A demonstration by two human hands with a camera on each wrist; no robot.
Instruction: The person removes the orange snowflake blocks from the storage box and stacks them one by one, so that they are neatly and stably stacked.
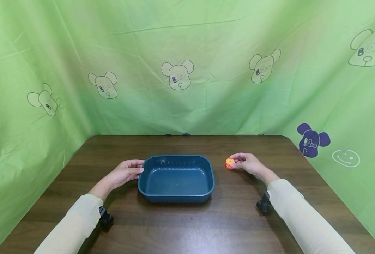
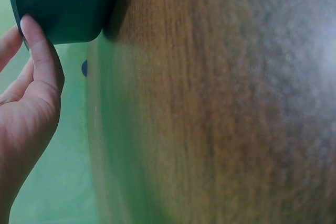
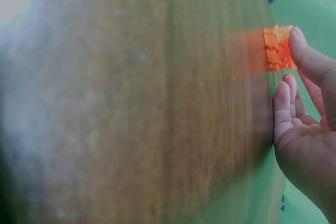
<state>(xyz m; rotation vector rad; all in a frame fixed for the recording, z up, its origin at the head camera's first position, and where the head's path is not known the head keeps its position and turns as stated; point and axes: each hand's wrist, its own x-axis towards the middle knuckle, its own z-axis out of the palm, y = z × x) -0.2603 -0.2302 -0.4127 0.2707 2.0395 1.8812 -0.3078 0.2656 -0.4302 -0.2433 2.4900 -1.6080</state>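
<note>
A dark blue rectangular plastic basin point(image 1: 177, 180) with rounded corners stands on the table, nothing inside it. My left hand point(image 1: 124, 173) holds its left end at the rim; in the left wrist view the thumb point(image 2: 35, 32) lies against the outer wall just below the edge. To the right of the basin, my right hand point(image 1: 250, 165) pinches a small orange toothed plastic piece point(image 1: 229, 163) between thumb and fingers. Up close in the right wrist view, this orange piece point(image 3: 275, 50) looks like stacked notched layers, and the lower fingers curl loosely below it.
Under both hands is a brown wood-grain table point(image 1: 174, 229) with rounded far corners. A green cloth point(image 1: 206, 106) printed with bear heads hangs behind it and along both sides. Small black wrist cameras sit below the left sleeve point(image 1: 82, 215) and right sleeve point(image 1: 295, 204).
</note>
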